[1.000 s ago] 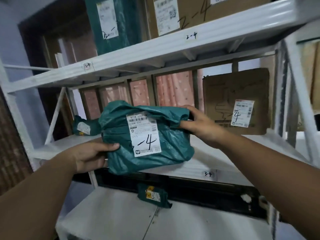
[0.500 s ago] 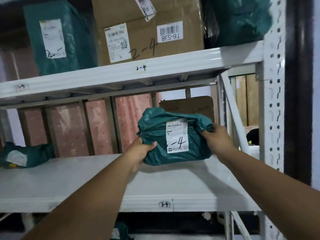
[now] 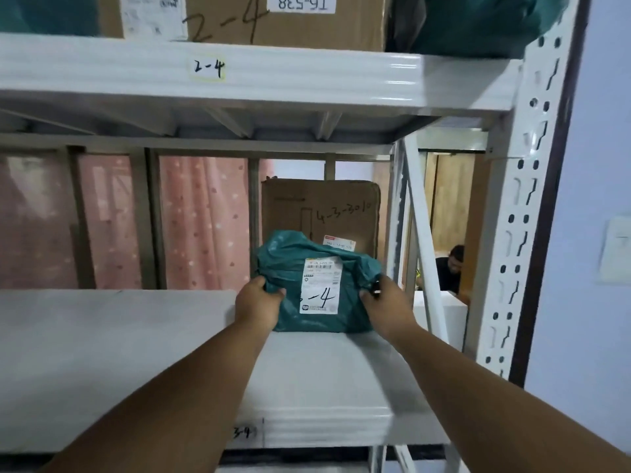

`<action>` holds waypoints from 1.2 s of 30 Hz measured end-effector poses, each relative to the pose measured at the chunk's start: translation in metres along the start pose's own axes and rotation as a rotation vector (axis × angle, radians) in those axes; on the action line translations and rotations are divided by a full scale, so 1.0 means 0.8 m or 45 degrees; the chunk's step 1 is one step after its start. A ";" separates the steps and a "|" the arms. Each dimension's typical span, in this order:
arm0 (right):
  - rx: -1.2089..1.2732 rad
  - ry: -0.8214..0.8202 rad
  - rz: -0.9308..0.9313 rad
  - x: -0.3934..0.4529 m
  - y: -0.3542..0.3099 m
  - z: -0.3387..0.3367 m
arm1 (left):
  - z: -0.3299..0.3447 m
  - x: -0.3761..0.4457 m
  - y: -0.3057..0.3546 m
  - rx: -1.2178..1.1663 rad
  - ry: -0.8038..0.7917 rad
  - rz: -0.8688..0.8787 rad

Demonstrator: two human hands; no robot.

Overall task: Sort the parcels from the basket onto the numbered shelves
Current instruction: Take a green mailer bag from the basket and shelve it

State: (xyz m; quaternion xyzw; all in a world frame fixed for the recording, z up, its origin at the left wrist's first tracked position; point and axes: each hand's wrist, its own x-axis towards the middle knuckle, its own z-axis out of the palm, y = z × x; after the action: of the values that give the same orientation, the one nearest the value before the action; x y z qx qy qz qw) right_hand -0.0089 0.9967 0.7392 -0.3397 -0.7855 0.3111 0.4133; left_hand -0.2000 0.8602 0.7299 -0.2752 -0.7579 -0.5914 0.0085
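A teal plastic parcel (image 3: 290, 264) with a white label ending in "-4" stands on the white shelf (image 3: 327, 380) tagged 3-4, toward its back right. My left hand (image 3: 256, 303) grips its left edge. My right hand (image 3: 384, 302) grips its right edge. Both arms reach across the shelf board. The parcel's bottom rests on the shelf, just in front of a brown cardboard box (image 3: 338, 209).
The shelf above (image 3: 307, 76), tagged 2-4, carries a cardboard box (image 3: 290, 25) marked 2-4 and teal parcels (image 3: 478, 25). A white perforated upright (image 3: 522, 213) and a diagonal brace (image 3: 423, 240) bound the right side. A person (image 3: 450, 268) sits behind the rack.
Both hands have carried the teal parcel forward and deeper, from above the shelf's front to standing on it near the back box. The view has moved closer and rightward.
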 end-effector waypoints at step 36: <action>-0.252 -0.412 -0.802 -0.094 -0.302 0.125 | -0.361 -0.053 0.029 0.645 0.210 -0.458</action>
State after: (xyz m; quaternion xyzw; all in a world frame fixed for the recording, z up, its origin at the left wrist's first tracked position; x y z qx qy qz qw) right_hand -0.1301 0.7775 0.8458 -0.0657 -0.9330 0.1409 0.3244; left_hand -0.2448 0.5866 0.8228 -0.0770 -0.9143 -0.3962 0.0335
